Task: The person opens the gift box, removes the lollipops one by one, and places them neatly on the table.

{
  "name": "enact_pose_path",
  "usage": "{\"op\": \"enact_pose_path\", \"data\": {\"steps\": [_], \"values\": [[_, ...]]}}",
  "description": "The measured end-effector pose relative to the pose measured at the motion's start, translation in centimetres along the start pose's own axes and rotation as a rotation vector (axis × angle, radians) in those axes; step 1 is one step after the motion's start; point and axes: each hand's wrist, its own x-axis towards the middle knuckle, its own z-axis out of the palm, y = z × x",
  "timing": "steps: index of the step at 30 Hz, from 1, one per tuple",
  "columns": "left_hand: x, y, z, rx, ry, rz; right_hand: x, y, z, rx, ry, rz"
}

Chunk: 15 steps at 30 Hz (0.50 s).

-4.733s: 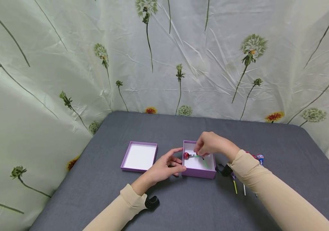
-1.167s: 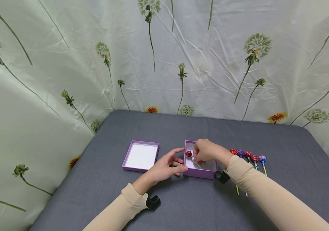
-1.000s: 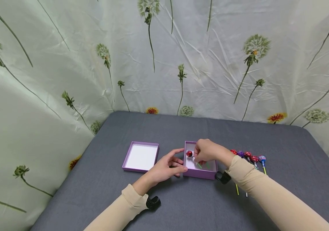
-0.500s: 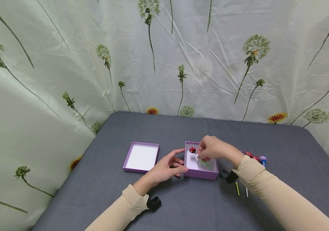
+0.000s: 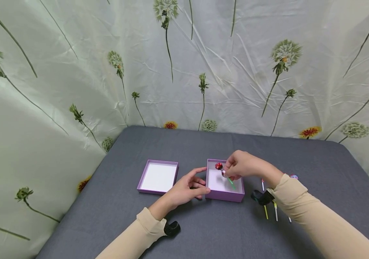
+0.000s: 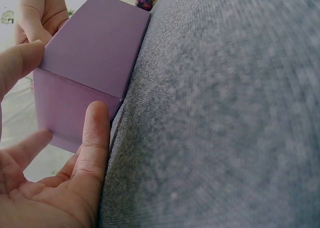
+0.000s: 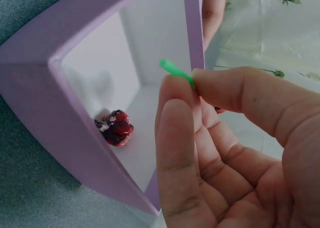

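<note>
In the head view my right hand (image 5: 240, 165) pinches a red-wrapped lollipop (image 5: 218, 166) by its green stick, just over the purple box (image 5: 224, 195). The right wrist view shows that green stick (image 7: 172, 68) between thumb and forefinger. Another red-wrapped lollipop (image 7: 119, 129) lies inside the box; in the head view it is hidden behind the right hand. At the box's left side, my left hand (image 5: 185, 185) touches the wall with fingers spread, thumb at the front corner. The left wrist view has its fingertips against the outer purple faces (image 6: 75, 105).
A shallow purple lid (image 5: 157, 176) with a white inside lies left of the box. Several more lollipops lie right of it on the grey cloth (image 5: 197, 144), mostly behind the right forearm; one blue head (image 5: 294, 176) and some sticks show. A flowered curtain (image 5: 223, 64) hangs behind.
Over the last second my right hand has shifted up and to the right, taking the red lollipop's head from the box's left part towards its back. The left hand and lid have stayed put.
</note>
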Motion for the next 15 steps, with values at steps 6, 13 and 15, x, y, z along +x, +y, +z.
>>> {"op": "enact_pose_path", "data": {"steps": [6,13,15], "values": [[0.1,0.0,0.0,-0.001,0.001,-0.006,-0.6,0.4,-0.5,0.033,0.007,-0.024],[0.1,-0.1,0.0,0.004,0.000,-0.006,-1.2,0.9,-1.1,0.037,0.036,-0.058],[0.1,-0.1,0.0,0.005,0.001,-0.005,-1.5,1.0,-1.3,0.026,0.048,-0.060]]}}
